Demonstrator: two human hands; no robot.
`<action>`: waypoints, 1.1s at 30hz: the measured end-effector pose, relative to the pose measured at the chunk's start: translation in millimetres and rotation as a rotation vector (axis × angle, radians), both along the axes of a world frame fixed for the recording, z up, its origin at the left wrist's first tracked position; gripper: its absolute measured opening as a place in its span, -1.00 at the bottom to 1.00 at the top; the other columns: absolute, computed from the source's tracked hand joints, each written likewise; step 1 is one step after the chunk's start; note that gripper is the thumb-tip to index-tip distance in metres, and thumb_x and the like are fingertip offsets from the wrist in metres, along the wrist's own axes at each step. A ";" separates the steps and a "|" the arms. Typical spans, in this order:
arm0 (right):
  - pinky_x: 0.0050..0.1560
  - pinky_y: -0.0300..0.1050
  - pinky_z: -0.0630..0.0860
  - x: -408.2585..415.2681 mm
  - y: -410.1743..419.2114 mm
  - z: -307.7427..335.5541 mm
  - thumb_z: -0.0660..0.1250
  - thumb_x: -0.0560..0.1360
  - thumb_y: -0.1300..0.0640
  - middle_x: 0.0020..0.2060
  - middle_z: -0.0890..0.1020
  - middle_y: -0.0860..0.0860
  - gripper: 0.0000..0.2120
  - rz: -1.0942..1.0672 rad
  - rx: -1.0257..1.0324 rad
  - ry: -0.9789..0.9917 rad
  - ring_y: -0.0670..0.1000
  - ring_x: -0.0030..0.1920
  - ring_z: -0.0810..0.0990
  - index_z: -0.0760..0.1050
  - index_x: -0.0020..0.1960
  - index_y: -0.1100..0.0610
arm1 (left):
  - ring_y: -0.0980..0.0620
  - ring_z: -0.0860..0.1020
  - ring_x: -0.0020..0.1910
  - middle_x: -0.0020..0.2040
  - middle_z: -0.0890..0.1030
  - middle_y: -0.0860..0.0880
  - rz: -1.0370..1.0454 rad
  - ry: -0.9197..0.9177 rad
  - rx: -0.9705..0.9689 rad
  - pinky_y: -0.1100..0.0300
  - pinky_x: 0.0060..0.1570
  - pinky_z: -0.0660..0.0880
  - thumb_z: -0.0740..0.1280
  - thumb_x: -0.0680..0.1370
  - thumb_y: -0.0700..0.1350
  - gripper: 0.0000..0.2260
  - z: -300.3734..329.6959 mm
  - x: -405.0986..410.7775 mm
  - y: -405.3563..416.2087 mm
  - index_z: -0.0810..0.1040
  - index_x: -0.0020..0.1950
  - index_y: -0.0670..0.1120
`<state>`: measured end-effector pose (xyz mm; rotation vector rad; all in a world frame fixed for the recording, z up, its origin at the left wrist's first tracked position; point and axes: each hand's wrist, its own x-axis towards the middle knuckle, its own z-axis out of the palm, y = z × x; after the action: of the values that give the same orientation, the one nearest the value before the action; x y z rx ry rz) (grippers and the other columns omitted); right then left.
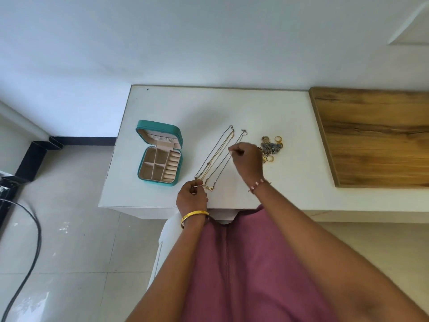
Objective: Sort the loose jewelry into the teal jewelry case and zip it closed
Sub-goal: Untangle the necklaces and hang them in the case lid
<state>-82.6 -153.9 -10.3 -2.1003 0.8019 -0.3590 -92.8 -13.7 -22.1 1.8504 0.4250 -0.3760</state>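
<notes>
On the white table (162, 103), the open teal jewelry case (159, 151) sits at nine o'clock of the necklaces (217, 156); left hand (191, 198) pinches their pendant ends, right hand (247, 159) pinches a chain. Rings and earrings (271, 147) lie at three o'clock

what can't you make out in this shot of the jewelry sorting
Head view only:
- Jewelry pile: its near-left part is hidden behind the right hand; pieces too small to count.
- Necklaces: chains overlap, so the number is unclear; the left hand covers the pendant ends.
- Teal jewelry case: zipper too small to see.
</notes>
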 end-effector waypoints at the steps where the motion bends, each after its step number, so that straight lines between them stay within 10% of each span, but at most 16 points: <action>1: -0.01 -0.25 0.52 -4.9 7.9 0.5 0.25 0.47 0.38 -0.09 0.68 0.16 -0.82 -0.001 0.029 -0.014 0.07 -0.05 0.64 0.62 -0.05 0.29 | 0.03 0.54 -0.39 -0.25 0.58 -0.09 -0.003 -0.004 -0.009 0.08 -0.10 0.59 0.23 0.51 -0.28 -0.84 3.7 -0.9 2.9 0.59 -0.08 -0.11; 4: 0.00 -0.06 0.58 -17.9 30.7 4.5 0.25 0.45 0.37 -0.12 0.68 0.15 -0.82 -0.012 0.113 -0.021 0.10 -0.10 0.65 0.63 -0.08 0.27 | 0.00 0.55 -0.35 -0.23 0.58 -0.11 -0.001 -0.011 -0.030 0.08 -0.11 0.59 0.23 0.51 -0.28 -0.84 16.0 -2.1 12.9 0.59 -0.05 -0.14; 14: -0.25 -0.51 0.40 -15.1 85.1 14.0 0.25 0.45 0.38 -0.10 0.67 0.19 -0.83 0.145 0.079 0.049 0.01 -0.14 0.61 0.61 -0.07 0.32 | 0.17 0.55 -0.49 -0.24 0.57 -0.14 0.086 -0.084 -0.098 0.04 -0.11 0.59 0.22 0.49 -0.33 -0.83 36.0 25.6 50.5 0.58 -0.03 -0.20; 18: 0.05 -0.07 0.55 6.1 94.9 11.3 0.27 0.47 0.34 -0.04 0.64 0.20 -0.83 0.228 0.023 0.084 0.16 -0.05 0.62 0.59 0.00 0.28 | -0.05 0.61 -0.22 -0.04 0.62 -0.20 0.134 -0.119 -0.017 0.01 0.00 0.58 0.23 0.49 -0.29 -0.83 29.6 50.6 73.9 0.59 -0.02 -0.16; 25: 0.23 -0.03 0.40 24.6 113.6 2.4 0.24 0.50 0.27 0.26 0.43 0.22 -0.68 0.540 -0.283 0.232 0.19 0.23 0.42 0.47 0.25 0.24 | -0.15 0.46 0.25 0.27 0.47 -0.21 0.089 -0.209 0.263 0.09 0.26 0.37 0.25 0.53 -0.27 -0.67 8.3 82.1 95.5 0.45 0.29 -0.20; 33: 0.24 0.01 0.41 25.7 109.6 -8.3 0.25 0.53 0.21 0.39 0.30 0.19 -0.72 0.665 -0.427 0.314 0.17 0.32 0.34 0.48 0.19 0.30 | -0.16 0.57 0.09 0.12 0.60 -0.19 -0.057 -0.246 0.301 0.12 0.14 0.44 0.25 0.52 -0.26 -0.73 -14.5 77.9 91.6 0.52 0.22 -0.20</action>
<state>-56.9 -44.3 -18.7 -2.7167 0.1549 0.1844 -14.9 78.0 -36.6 2.1739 0.2710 -0.1229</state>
